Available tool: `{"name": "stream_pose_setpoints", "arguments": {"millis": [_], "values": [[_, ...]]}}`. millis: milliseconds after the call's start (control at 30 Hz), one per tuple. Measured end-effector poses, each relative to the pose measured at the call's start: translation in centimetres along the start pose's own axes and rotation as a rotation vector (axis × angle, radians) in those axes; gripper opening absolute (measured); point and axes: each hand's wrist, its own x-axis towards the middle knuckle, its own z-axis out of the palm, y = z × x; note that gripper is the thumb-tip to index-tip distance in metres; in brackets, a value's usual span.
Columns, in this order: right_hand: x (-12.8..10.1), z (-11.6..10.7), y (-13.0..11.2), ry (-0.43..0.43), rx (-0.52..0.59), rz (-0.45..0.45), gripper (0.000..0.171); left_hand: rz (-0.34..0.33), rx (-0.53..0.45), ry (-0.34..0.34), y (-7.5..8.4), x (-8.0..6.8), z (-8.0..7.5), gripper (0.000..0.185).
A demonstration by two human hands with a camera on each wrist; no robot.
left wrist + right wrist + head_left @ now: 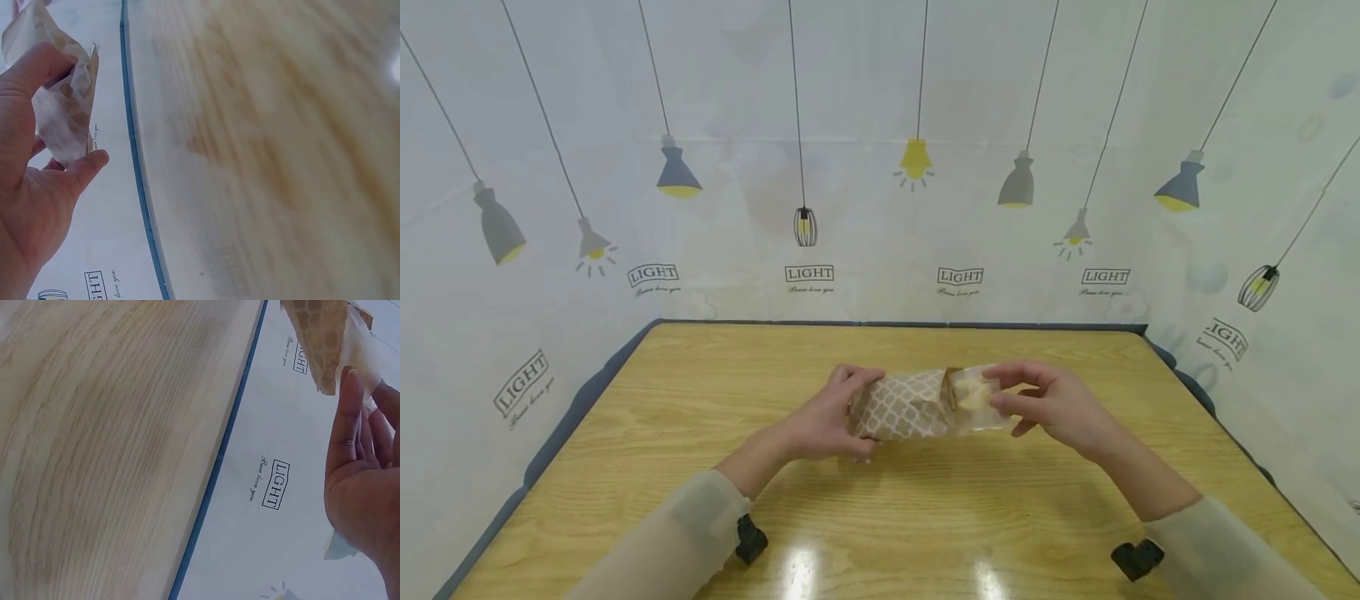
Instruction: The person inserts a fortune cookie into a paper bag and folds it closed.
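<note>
sleeves (662,533) cross wooden table (910,517) by printed backdrop (857,183), left hand (826,421) pinching bag (901,408), right (1063,410) packet (976,400).

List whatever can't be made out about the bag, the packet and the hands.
- Inside of the patterned bag, head view: hidden by its own wall.
- Contents of the translucent packet, head view: too blurred to identify.
- Some fingers of the left hand, left wrist view: partly hidden behind the bag.
- Part of the right hand, right wrist view: cut off by the right edge.

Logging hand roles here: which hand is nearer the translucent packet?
Right. The right hand pinches the translucent packet by its outer end; the left hand is farther off, holding the patterned bag.
</note>
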Motion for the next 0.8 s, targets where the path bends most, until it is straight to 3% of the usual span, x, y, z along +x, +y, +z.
{"name": "stream_pose_setpoints", "arguments": {"millis": [533,800], "values": [[0.4,1.3,0.5,0.079,-0.134,-0.039,0.035,0.006,-0.007,-0.020,0.3,0.2,0.6,0.107],[0.7,1.9,0.3,0.072,-0.161,-0.055,0.035,0.027,0.010,-0.012,0.0,0.4,0.7,0.106]]}}
